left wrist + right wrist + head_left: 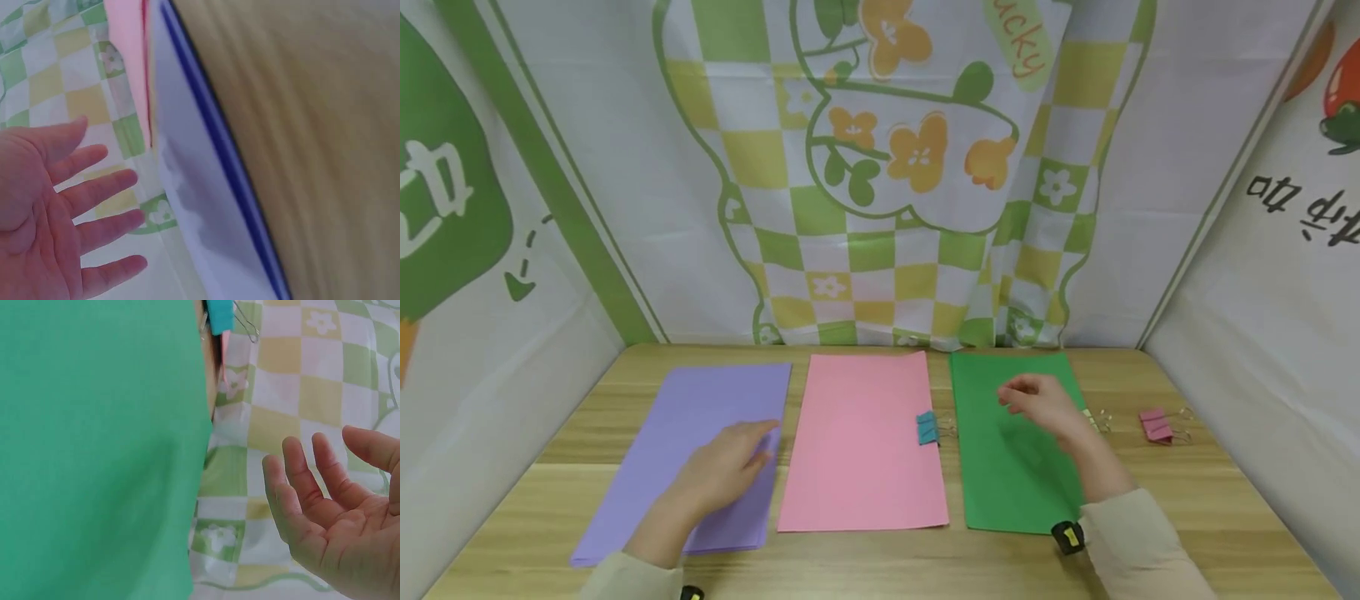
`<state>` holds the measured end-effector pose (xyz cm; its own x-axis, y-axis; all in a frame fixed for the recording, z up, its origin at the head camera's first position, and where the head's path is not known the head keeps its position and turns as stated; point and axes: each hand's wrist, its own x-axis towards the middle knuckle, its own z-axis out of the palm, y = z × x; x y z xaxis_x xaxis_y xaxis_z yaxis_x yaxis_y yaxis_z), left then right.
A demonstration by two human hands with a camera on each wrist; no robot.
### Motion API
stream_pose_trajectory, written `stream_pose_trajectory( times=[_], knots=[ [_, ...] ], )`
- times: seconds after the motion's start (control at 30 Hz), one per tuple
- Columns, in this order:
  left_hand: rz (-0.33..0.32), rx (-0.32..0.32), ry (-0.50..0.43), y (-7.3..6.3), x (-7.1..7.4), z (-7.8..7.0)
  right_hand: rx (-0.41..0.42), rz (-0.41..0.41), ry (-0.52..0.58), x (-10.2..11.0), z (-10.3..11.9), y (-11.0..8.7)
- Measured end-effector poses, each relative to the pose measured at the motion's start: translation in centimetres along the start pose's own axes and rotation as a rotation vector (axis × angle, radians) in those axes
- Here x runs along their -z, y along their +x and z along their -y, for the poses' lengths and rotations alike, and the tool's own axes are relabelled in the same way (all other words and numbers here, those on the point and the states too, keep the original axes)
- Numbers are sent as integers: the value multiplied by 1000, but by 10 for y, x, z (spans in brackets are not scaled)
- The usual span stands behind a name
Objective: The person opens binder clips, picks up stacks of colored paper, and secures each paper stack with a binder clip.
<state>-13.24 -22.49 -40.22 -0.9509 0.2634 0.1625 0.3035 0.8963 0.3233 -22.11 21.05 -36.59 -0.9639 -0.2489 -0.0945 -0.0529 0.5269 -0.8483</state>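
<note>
Zero grip going on, fingers (100, 189) loosely apart: left hand (715, 471) hung over the purple paper (722, 387) left of the pink paper (861, 442), right hand (1047, 404) over the green paper (1000, 467) to its right, all lengthwise front-to-back.

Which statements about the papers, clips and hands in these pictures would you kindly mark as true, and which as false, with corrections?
1. The blue clip grips the right edge of the pink paper. True.
2. The left hand holds the blue clip. False: it is empty, over the purple paper.
3. The pink clip is fastened to the green paper. False: it lies on the table, to the right of that paper.
4. The right hand is over the green paper. True.
5. The pink paper lies between the purple and green papers. True.
</note>
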Motion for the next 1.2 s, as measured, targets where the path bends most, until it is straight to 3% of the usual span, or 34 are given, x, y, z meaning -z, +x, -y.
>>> stream_pose_trajectory(
  times=[0.17,0.47,0.97,1.2],
  knots=[
    [50,37,62,-4,-2,5,15,-32,-5,9,-3,-3],
    [161,149,38,-8,-2,7,22,-81,47,26,-10,-12],
    [302,198,-7,-10,1,15,-27,-134,66,60,-21,-25],
    [339,200,-13,-10,1,18,-20,-168,166,75,-33,-33]
  ],
)
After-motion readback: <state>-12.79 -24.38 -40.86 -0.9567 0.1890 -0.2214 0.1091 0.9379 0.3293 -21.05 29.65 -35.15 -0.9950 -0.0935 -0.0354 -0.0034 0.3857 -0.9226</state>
